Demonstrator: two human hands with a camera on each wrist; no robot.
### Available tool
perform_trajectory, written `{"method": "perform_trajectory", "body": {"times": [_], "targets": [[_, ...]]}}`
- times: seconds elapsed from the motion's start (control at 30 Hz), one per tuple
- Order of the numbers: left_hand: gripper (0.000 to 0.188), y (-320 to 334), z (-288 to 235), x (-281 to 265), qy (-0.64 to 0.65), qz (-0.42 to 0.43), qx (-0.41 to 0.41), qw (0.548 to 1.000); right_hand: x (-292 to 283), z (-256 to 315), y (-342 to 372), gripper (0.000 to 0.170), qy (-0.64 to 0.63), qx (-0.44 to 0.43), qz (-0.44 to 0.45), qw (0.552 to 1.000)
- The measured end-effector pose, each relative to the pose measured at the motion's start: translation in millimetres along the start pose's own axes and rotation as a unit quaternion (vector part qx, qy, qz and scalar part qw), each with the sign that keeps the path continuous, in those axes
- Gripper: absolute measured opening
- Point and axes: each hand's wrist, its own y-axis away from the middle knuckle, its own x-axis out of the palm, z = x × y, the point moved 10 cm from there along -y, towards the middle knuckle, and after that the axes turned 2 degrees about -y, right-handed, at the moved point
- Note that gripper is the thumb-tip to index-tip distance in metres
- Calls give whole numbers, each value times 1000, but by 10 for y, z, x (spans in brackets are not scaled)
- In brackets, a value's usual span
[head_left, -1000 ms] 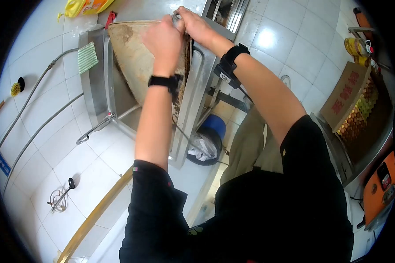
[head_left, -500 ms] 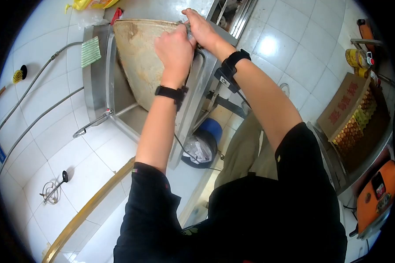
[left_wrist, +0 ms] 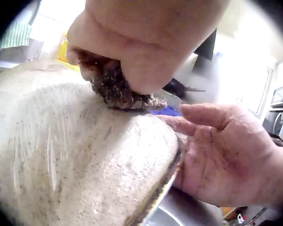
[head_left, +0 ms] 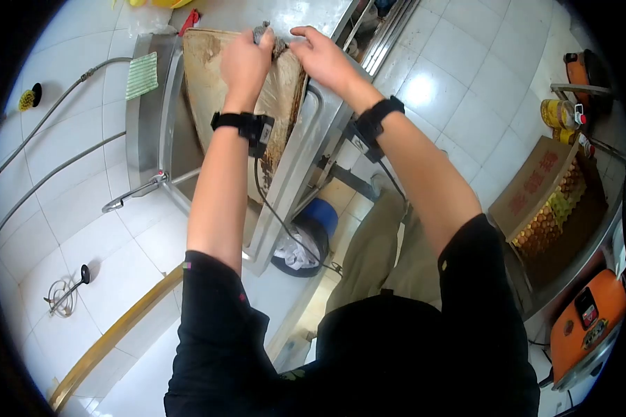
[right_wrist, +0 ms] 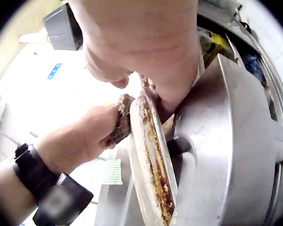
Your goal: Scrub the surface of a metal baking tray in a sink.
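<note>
A stained, cream-coloured panel (head_left: pixel 205 59) with a brown, crusted edge stands tilted in a metal sink (head_left: pixel 142 132). My left hand (head_left: pixel 245 68) grips a dark wire scourer (left_wrist: pixel 114 89) and holds it against the panel's face near the upper edge. On the other side, my right hand (head_left: pixel 327 64) lies at the panel's rim, thumb and fingers around the edge in the left wrist view (left_wrist: pixel 226 150). In the right wrist view the crusted edge (right_wrist: pixel 153 160) runs down between the hands, and the scourer (right_wrist: pixel 122 120) touches its left side.
A striped green cloth (head_left: pixel 142 76) hangs over the sink's left rim. Hoses run along the tiled wall at the left. Below the sink is a blue-black bin (head_left: pixel 316 240) with a bag inside. At the right are a cardboard box (head_left: pixel 535 184) of eggs and an orange case (head_left: pixel 588 316).
My left hand has moved left, away from my right hand, and the scourer in it now shows. The panel has turned somewhat, with more of its crusted edge in view.
</note>
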Motion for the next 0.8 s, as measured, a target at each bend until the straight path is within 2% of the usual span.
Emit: {"method": "perform_trajectory", "body": {"times": [0.03,0.07,0.1,0.17,0.23,0.27,0.33,0.37,0.43,0.47,0.5,0.53,0.57,0.6,0.67,0.7,0.73,0.8], "targets": [[44,30,-30,-32,10,-2,-1,1000,-27,235,124,52,74,-63,-12,995],[44,52,-60,-61,12,-3,-1,1000,-36,427,209,52,148,-126,-23,981],[44,75,-113,-27,15,23,16,999,4,624,302,50,217,-229,-34,948],[44,125,-152,-34,22,47,28,998,49,638,331,50,266,-236,-16,934],[38,202,-105,54,79,120,19,989,101,700,315,43,333,-234,-8,913],[38,227,-23,30,81,116,17,990,120,741,297,43,335,-237,-5,912],[35,307,96,-38,293,85,57,951,190,760,238,38,398,-228,4,888],[35,357,178,-13,293,81,57,951,199,830,239,36,400,-252,-16,881],[38,494,214,-123,152,-2,138,979,275,918,196,36,429,-258,-16,865],[38,528,270,-69,151,-4,135,979,322,945,179,36,459,-263,-17,849],[43,553,310,-3,147,-7,126,981,369,993,211,35,443,-314,-33,839],[48,588,395,88,144,-10,117,983,405,989,198,35,443,-315,-29,839],[62,590,511,320,204,39,108,972,517,939,188,35,473,-317,15,822],[62,612,524,319,205,37,102,973,622,898,194,34,501,-317,59,803],[72,653,506,467,135,93,94,982,615,917,199,34,498,-312,76,805],[100,653,521,579,113,157,85,977,600,925,213,36,495,-308,94,807],[100,655,472,507,117,156,79,978,586,913,224,37,492,-304,112,808],[130,710,297,429,73,156,92,981,576,893,284,42,482,-310,134,808]]}}
